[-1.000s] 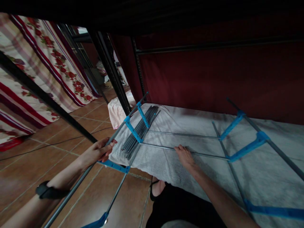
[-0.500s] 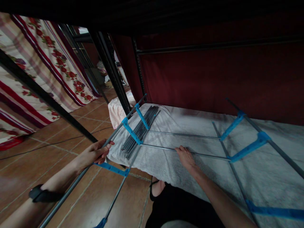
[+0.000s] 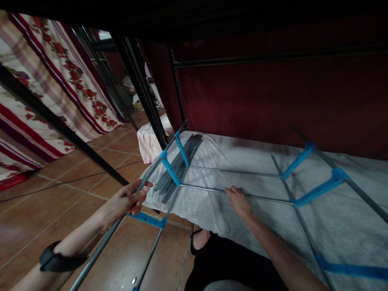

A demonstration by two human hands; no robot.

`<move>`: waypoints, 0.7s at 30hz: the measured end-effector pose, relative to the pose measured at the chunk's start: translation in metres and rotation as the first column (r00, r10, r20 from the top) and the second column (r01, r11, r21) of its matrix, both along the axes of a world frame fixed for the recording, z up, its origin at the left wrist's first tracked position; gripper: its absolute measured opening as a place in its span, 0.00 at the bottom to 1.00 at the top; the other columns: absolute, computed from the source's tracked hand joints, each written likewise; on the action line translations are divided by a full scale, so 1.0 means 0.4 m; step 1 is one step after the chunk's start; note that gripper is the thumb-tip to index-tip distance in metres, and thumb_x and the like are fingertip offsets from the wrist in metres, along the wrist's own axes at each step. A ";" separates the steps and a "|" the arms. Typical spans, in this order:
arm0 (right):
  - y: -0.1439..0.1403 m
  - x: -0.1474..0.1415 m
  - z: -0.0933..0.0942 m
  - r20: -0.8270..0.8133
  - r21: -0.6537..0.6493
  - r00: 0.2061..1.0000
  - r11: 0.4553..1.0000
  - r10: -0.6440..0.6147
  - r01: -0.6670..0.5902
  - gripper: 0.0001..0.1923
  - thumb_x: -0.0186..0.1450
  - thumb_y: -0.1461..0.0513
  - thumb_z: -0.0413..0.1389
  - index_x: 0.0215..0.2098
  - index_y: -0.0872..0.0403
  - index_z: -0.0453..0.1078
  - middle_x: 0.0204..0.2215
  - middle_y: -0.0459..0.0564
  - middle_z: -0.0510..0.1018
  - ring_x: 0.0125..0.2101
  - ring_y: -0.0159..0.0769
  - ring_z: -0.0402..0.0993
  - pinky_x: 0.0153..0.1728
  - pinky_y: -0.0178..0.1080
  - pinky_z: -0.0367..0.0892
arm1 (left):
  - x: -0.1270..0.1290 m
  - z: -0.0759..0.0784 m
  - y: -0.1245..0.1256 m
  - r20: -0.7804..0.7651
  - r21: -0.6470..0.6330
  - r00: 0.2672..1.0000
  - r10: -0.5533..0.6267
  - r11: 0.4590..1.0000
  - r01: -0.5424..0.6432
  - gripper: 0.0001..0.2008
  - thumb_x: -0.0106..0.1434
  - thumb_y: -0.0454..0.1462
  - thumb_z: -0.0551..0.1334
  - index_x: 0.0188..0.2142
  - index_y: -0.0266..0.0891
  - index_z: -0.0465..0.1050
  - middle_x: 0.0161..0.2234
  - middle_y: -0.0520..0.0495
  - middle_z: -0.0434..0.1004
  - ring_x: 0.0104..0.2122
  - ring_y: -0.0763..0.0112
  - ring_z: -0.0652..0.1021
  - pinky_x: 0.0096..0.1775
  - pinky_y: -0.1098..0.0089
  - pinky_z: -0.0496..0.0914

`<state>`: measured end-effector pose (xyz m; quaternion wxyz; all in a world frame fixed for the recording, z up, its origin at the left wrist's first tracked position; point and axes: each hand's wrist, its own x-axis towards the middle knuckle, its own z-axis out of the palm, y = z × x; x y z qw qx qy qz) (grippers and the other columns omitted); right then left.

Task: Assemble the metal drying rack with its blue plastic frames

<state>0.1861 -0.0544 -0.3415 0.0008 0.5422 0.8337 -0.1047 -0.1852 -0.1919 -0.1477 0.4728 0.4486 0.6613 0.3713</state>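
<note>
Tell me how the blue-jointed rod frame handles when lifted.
The frame is mostly gaps between thin rods, so probably light for its size. Straight rods suggest stiffness, but just two visible crossbars join its sides, so it may twist.

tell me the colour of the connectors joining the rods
Blue; the connectors show best in the head view.

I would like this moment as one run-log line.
left hand: grips tube | right hand: on nearer crossbar | blue connector: attached to tube | rods: piled on cloth
</note>
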 end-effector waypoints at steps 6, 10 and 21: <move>0.002 -0.001 0.007 -0.016 -0.002 1.000 1.000 0.010 -0.010 0.23 0.71 0.70 0.42 0.56 0.50 0.71 0.49 0.54 0.74 0.48 0.39 0.70 0.52 0.38 0.59 | 0.016 -0.007 -0.004 0.023 0.000 0.998 0.050 0.999 -0.050 0.28 0.57 0.55 0.67 0.48 0.41 0.63 0.17 0.61 0.59 0.14 0.79 0.61 0.17 0.76 0.51; 0.002 -0.002 0.011 -0.008 -0.013 1.000 1.000 0.006 -0.006 0.23 0.71 0.69 0.42 0.56 0.49 0.71 0.49 0.54 0.74 0.48 0.38 0.70 0.51 0.37 0.60 | 0.029 -0.008 0.001 0.020 0.014 0.998 0.053 0.998 -0.054 0.31 0.55 0.56 0.67 0.48 0.40 0.64 0.16 0.62 0.59 0.13 0.79 0.61 0.16 0.76 0.53; 0.000 0.001 0.002 0.037 0.011 0.999 0.999 0.030 -0.031 0.26 0.70 0.71 0.41 0.60 0.49 0.68 0.51 0.53 0.73 0.49 0.40 0.70 0.52 0.39 0.59 | 0.079 -0.014 -0.004 0.063 0.012 0.998 0.019 1.000 -0.020 0.31 0.56 0.56 0.67 0.49 0.40 0.64 0.17 0.62 0.60 0.11 0.80 0.60 0.16 0.75 0.57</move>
